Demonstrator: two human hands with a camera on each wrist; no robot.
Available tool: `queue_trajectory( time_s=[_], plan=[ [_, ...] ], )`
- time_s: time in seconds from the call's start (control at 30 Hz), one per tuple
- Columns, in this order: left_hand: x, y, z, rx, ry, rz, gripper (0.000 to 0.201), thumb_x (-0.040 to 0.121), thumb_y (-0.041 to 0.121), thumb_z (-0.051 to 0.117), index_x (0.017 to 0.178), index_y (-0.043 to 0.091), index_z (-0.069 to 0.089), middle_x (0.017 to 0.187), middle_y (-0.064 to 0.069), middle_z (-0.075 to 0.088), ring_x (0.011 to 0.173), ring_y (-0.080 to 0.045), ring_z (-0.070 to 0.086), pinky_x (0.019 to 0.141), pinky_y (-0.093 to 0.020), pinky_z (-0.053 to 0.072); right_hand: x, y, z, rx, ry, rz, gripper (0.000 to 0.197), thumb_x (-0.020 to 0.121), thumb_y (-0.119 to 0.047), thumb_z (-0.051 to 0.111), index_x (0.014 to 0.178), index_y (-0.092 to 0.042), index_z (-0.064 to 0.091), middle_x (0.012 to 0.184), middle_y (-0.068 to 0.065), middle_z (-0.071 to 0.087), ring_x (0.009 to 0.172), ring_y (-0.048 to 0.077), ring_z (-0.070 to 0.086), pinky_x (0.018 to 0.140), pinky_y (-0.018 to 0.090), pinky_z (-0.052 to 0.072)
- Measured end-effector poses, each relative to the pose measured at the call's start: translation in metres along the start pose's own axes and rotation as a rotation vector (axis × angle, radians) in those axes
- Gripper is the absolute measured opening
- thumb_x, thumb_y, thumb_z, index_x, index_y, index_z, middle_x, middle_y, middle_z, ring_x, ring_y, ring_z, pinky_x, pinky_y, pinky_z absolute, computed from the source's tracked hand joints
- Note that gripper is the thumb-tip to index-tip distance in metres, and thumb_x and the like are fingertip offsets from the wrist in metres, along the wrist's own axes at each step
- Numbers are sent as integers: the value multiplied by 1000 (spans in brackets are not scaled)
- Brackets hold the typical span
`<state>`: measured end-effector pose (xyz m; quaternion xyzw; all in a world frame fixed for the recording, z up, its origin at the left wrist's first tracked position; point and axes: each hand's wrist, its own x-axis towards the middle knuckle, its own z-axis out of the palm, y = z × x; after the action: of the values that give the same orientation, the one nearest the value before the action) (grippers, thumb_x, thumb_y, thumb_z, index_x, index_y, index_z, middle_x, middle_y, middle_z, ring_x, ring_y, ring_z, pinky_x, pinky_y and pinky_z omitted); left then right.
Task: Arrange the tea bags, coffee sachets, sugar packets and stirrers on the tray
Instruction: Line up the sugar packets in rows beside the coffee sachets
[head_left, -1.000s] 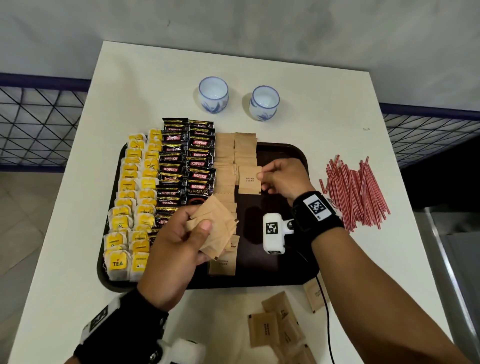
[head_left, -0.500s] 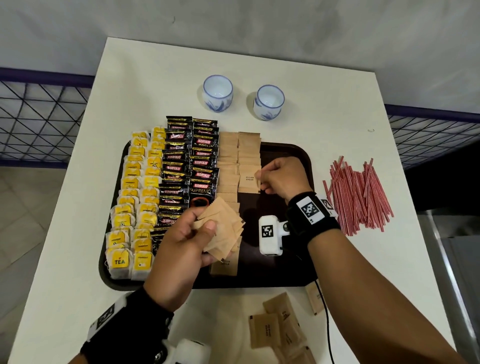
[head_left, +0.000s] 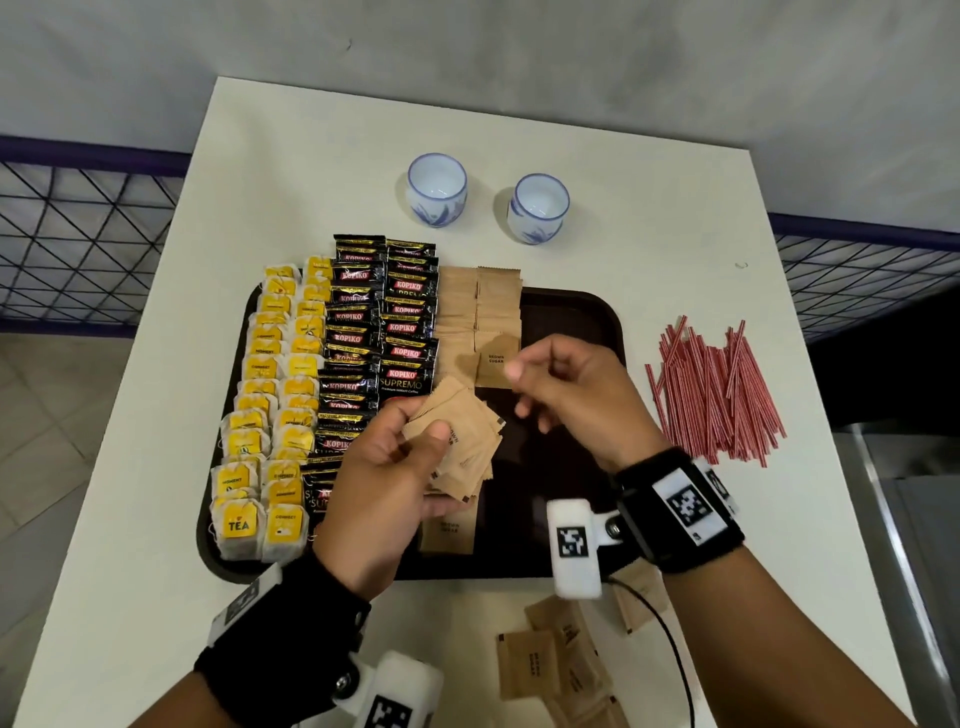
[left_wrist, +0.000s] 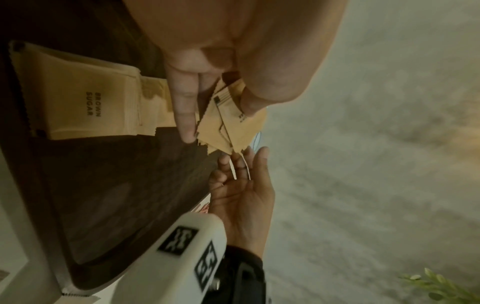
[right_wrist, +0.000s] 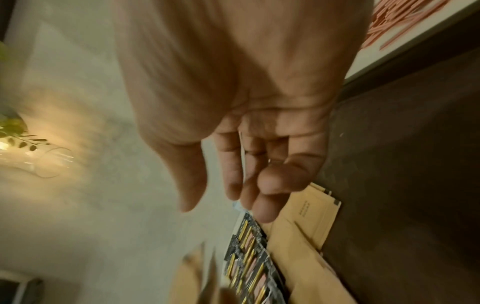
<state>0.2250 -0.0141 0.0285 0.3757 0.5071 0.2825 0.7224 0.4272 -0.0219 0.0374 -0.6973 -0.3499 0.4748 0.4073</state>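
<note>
On the dark brown tray (head_left: 582, 322) lie rows of yellow tea bags (head_left: 270, 395), black coffee sachets (head_left: 379, 332) and brown sugar packets (head_left: 478, 312). My left hand (head_left: 384, 467) grips a fanned stack of brown sugar packets (head_left: 460, 441) above the tray's middle, the stack (left_wrist: 223, 119) pinched between thumb and fingers. My right hand (head_left: 566, 389) hovers just right of that stack, empty, fingers loosely curled (right_wrist: 259, 185), near the last laid sugar packet (head_left: 496, 361). Red stirrers (head_left: 717, 389) lie in a heap on the table right of the tray.
Two white and blue cups (head_left: 436, 189) (head_left: 537, 208) stand behind the tray. Several loose sugar packets (head_left: 556, 660) lie on the white table (head_left: 311, 171) at the front. Wire railing runs along both sides of the table.
My right hand has let go of the sugar packet it laid in the second column and drawn back toward the stack in my left hand.
</note>
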Motion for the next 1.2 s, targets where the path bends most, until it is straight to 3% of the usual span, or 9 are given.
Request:
queue_trajectory(
  time_s=[0.1,0.17,0.27,0.37,0.43,0.63,0.83,1.03,1.2],
  plan=[
    [1,1,9,6,22,43,20,97,14,61,115,20,65,102,-3,74,86,-24,74,65,-51,62,-24,4,3,49,-138,-27,38,70,-25,89,99,-18,64,89,5,64,73,17,61,52,24,47],
    [0,2,15,1,17,70,19,94,14,64,113,16,65,99,-3,76,80,-20,75,59,-45,62,-30,8,7,15,-151,-68,42,69,-19,90,100,-18,60,94,11,63,76,14,59,56,18,46],
    [0,3,22,-24,1,75,15,92,12,65,107,12,65,92,0,77,75,-15,75,51,-35,60,-31,9,11,9,-92,-97,36,75,-8,84,101,-17,60,90,13,62,75,14,61,55,16,45],
    [2,2,20,-36,-22,46,14,95,9,62,106,16,66,91,2,77,79,-18,76,55,-37,61,-28,10,9,89,-67,-86,36,79,-1,79,107,-12,60,83,8,61,67,17,59,47,23,44],
    [3,1,17,-34,-32,39,17,94,7,62,107,16,66,96,0,77,84,-21,76,57,-38,61,-26,11,9,107,-33,-64,31,80,-1,79,104,-6,61,82,12,63,61,18,57,46,27,44],
    [5,-3,10,-2,-26,50,20,95,3,59,110,14,64,104,-5,76,92,-24,75,62,-40,63,-18,13,4,215,64,-21,8,86,3,70,93,2,68,72,12,66,59,15,60,49,24,43],
    [4,-7,-3,-6,22,42,21,95,1,58,112,13,64,103,-6,76,94,-26,74,60,-34,60,-4,5,-15,237,105,-72,8,87,6,67,90,-1,70,73,15,69,56,18,60,45,23,44],
    [-2,-8,-15,-7,30,46,23,95,2,58,111,17,65,101,-2,77,93,-20,75,62,-35,61,29,13,-34,38,87,17,14,90,8,62,88,-2,72,72,20,67,57,19,61,50,24,50],
    [-8,-13,-17,24,30,38,23,95,3,58,112,16,65,103,-1,77,95,-20,74,63,-35,61,53,22,-18,-106,70,98,12,88,6,67,83,-5,66,65,11,65,53,16,62,46,22,50]
  ],
)
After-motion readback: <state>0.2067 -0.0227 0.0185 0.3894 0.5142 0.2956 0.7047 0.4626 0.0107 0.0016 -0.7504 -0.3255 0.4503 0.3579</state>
